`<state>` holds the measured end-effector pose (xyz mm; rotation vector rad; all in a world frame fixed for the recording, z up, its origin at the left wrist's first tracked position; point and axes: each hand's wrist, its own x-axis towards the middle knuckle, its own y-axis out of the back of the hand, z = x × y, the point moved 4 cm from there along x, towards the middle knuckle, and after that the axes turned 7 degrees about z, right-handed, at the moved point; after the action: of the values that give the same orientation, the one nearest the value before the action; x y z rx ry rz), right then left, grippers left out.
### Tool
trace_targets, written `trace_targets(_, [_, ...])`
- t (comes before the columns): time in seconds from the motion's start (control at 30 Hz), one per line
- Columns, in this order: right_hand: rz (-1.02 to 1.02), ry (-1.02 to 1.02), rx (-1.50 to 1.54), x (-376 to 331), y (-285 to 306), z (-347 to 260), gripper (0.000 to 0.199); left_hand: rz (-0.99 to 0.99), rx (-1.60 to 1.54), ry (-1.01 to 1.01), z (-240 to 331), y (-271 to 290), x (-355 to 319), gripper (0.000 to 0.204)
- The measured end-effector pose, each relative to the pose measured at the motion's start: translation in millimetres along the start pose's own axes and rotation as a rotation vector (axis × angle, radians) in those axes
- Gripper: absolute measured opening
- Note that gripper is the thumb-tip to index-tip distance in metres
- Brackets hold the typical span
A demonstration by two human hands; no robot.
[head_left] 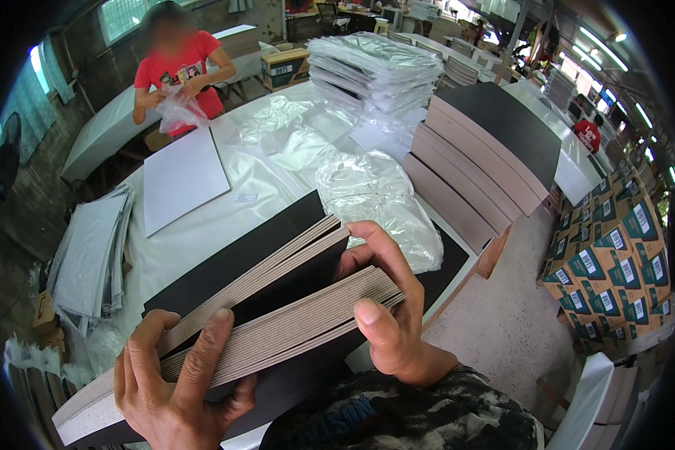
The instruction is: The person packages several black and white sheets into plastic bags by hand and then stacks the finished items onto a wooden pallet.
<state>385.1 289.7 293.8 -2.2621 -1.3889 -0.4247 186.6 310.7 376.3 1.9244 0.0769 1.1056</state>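
A thick stack of black-faced boards [292, 319] with grey-brown edges is held up on edge in front of me, fanned apart so that a dark gap parts a thinner far bunch from a thicker near one. My left hand [180, 375] grips the stack toward its left end, one finger lying across the edges and the thumb on the near side. Around the right end closes my right hand [386, 300], thumb at the near boards and fingers at the far bunch. More black board [240, 247] lies flat on the table behind the stack.
A bundle of clear plastic bags [379, 202] lies beyond my right hand. Tall board stacks [480, 157] stand at the right, wrapped packs [375, 71] at the back. Across the white table [180, 259], a person in red [180, 71] handles a plastic bag. Cartons [611, 262] stand on the right.
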Motion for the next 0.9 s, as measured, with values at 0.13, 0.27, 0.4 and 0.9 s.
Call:
trace_targets(0.13, [0.052,-0.022,0.043,-3,0,0,0.061,0.002,-0.003,-0.001,1,-1,0,0.043])
trace_targets(0.27, [0.057,0.024,-0.095,-1,6,0,0.060,-0.004,-0.007,0.016,0,-2,-1,0.044])
trace_targets(0.4, [0.036,-0.019,-0.114,3,5,-4,0.060,-0.067,-0.053,0.115,3,-3,-3,0.061])
trace_targets(0.9, [-0.472,0.002,-0.378,57,15,-30,0.035,-0.078,-0.068,0.128,13,3,-6,0.067])
